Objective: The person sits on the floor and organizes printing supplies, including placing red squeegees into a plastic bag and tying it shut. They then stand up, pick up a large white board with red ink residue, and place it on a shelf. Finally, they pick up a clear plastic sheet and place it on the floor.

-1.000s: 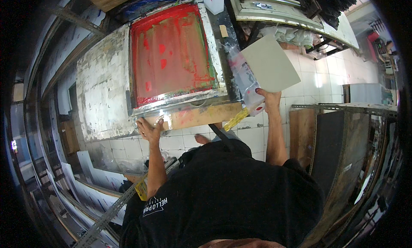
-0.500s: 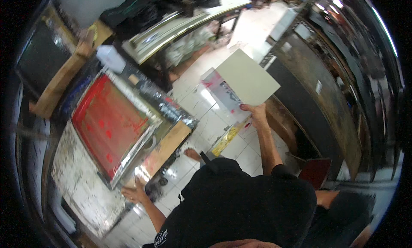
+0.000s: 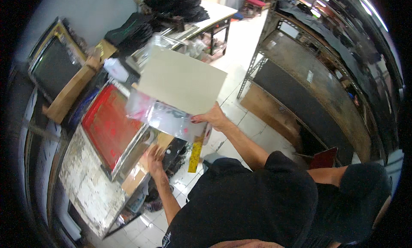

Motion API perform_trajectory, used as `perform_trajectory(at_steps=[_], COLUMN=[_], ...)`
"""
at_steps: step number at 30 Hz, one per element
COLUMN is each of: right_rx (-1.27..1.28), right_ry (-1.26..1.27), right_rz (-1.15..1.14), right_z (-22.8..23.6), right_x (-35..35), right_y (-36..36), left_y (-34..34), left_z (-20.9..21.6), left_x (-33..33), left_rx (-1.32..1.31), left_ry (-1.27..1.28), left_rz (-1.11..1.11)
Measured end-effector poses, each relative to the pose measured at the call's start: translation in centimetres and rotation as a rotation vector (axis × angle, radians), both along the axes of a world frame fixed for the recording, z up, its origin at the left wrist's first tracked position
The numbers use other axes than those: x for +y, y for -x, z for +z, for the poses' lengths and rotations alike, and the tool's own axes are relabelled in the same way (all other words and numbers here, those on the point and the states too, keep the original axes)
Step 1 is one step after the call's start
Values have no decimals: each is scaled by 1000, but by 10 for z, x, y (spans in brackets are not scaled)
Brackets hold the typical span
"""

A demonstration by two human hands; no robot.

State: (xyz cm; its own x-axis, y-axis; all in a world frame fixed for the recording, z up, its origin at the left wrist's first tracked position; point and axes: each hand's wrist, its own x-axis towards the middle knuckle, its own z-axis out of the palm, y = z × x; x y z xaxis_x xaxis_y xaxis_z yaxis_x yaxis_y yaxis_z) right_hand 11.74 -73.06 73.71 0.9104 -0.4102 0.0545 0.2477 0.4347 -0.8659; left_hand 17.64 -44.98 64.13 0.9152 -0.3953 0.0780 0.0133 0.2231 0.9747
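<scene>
The right hand [image 3: 212, 118] is closed on the near edge of a beige rectangular panel [image 3: 184, 78] and a clear plastic sheet [image 3: 165, 119] with red marks. The thumb lies across the plastic sheet. The panel is held raised and tilted; in this view it covers the right end of the bench [image 3: 88, 185]. The plastic sheet extends below the panel's lower edge toward the bench. A yellow patterned strip [image 3: 196, 158] hangs at the lower right end of the plastic sheet, below the right hand.

The left hand [image 3: 154, 162] is loosely open, fingers extended, above a flat brown board [image 3: 134, 179] at the near edge of the bench, toward the right corner. Blur prevents telling whether the fingertips touch the board.

The brown board runs along the near edge of the bench. Behind it lies a framed printing screen [image 3: 111, 125] with red-coated mesh; its frame is pale and stained. The left end of the bench shows a worn, white surface with dark stains.

A white plastic container [image 3: 116, 69] stands just past the far right corner of the printing screen. A long cardboard box [image 3: 71, 95] sits beyond the far edge of the bench. Behind the box, a second screen [image 3: 56, 69] with dark mesh stands tilted. A perforated steel rack [image 3: 253, 72] with dark boards occupies the right side, across the tiled floor [image 3: 242, 138].
</scene>
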Motion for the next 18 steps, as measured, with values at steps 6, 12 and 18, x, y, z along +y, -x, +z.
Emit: perform_trajectory(at_steps=[6,12,18], right_rx=[-127,-268,-367], right_ry=[56,166,470], right_rz=[394,629,936], right_z=[2,-5,-7], right_x=[54,117,145], right_y=[-53,-98,-138], left_y=[9,9,3], left_z=[60,72,55], left_x=[-7,11,44], left_rx=[165,170,87], left_ry=[35,-8,208], left_rz=[-102,464,691])
